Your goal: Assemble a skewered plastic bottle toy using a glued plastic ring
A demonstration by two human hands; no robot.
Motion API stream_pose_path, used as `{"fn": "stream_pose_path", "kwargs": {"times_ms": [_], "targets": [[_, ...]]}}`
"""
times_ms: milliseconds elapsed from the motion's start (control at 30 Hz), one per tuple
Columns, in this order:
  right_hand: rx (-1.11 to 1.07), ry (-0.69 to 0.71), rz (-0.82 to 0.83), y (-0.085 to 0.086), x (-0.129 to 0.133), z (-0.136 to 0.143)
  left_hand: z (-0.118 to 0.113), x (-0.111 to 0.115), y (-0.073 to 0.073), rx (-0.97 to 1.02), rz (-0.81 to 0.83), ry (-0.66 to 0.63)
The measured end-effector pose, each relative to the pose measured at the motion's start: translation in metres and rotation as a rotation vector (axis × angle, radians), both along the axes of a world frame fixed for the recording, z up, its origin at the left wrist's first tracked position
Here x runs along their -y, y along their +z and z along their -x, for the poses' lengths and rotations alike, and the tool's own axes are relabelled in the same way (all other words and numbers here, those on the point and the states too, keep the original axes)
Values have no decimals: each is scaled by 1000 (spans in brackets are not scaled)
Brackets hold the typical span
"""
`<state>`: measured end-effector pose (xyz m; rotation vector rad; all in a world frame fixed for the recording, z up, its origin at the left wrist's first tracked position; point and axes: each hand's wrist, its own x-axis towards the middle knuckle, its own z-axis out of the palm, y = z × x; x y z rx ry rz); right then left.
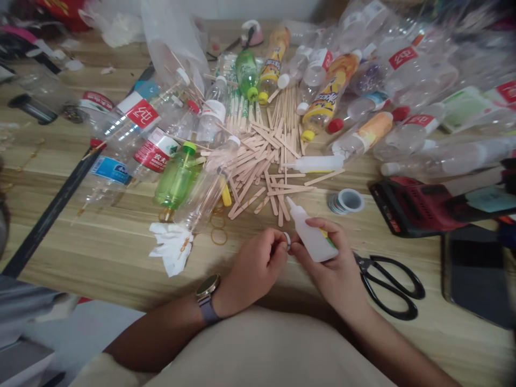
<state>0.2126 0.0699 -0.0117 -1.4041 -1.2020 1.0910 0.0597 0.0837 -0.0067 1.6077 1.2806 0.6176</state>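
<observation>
White bottle [309,236] in right hand [339,264]; axis diagonal (nozzle [292,205] forward-left)

Single head-worn camera. Viewpoint above wearer's torso [258,352], which enters frame at 6 o'clock. Axis forward and down, onto table [121,247]. Near range: left hand [252,269] below frame centre, at 6 o'clock; right hand [336,269] beside it, between 4 and 5. Far range: pale wall [282,9] at 12 o'clock.
</observation>
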Motion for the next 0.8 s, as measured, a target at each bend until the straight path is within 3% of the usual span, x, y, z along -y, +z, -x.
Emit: {"fn": "stream_pose_path", "kwargs": {"times_ms": [300, 400, 567, 800], "targets": [[-67, -9, -2, -3, -2, -1, 1, 0, 0, 20, -6, -13], [-101, -67, -62, -1, -4, -7, 1, -1, 2, 35, 21, 25], [-341, -79, -240, 7, -6, -21, 1, -4, 5, 41, 102, 92], [-359, -58, -227, 4, -4, -26, 2, -5, 4, 56, 125, 124]]}}
